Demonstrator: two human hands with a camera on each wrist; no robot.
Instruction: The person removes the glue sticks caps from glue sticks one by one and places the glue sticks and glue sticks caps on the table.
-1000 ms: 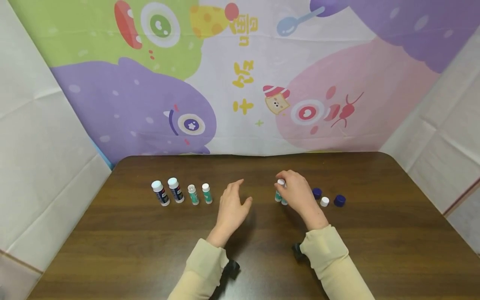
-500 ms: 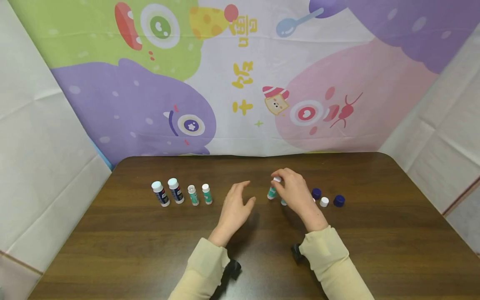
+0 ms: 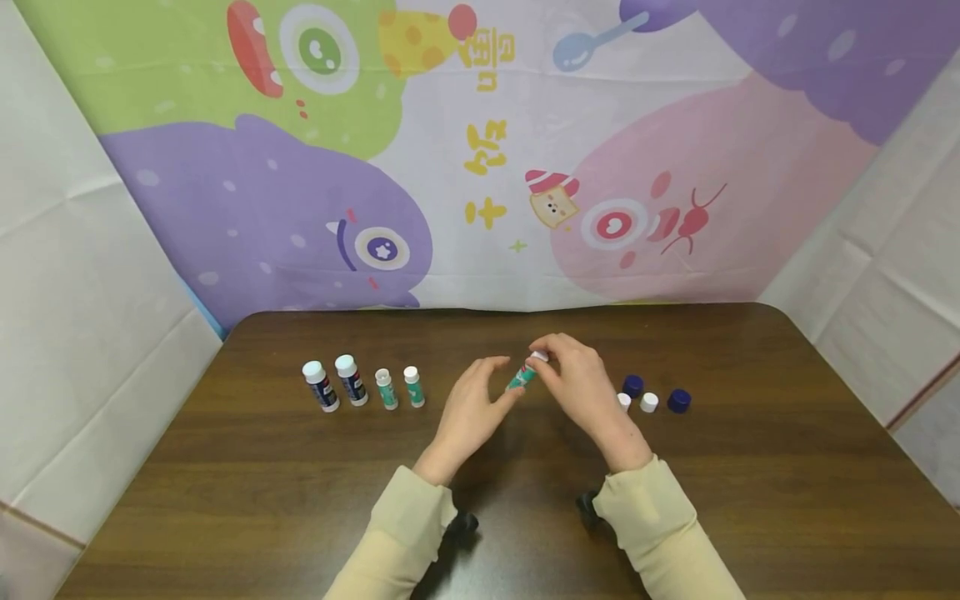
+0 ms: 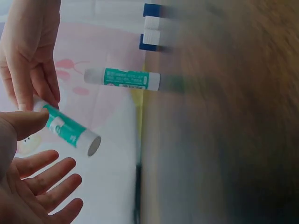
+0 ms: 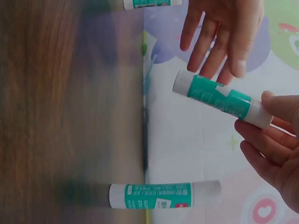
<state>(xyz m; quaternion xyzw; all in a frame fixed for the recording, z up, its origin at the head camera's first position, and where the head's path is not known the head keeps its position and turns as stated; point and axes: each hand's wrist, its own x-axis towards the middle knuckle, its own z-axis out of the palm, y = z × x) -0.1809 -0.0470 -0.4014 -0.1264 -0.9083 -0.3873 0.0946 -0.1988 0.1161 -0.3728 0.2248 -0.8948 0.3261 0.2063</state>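
Observation:
A green-and-white glue stick (image 3: 522,375) hangs tilted above the table between both hands. My right hand (image 3: 585,387) pinches its white upper end between thumb and fingers, as the right wrist view shows. My left hand (image 3: 468,408) is spread around the lower end, fingers extended. Whether its thumb touches the stick, I cannot tell. Another green glue stick (image 4: 126,78) stands upright on the table; in the head view my right hand hides it. White caps (image 3: 649,403) and blue caps (image 3: 679,401) lie to the right of my right hand.
Two dark-blue bottles with white tops (image 3: 321,387) stand at the left of the brown table (image 3: 262,492). Beside them stand two more green glue sticks (image 3: 414,387), one with an uncovered top (image 3: 386,389). A cartoon-printed cloth (image 3: 480,258) hangs behind the table.
My right hand has lifted the glue stick off the table and carried it left, tilting its base toward my left hand. My left hand has shifted slightly right, toward the stick.

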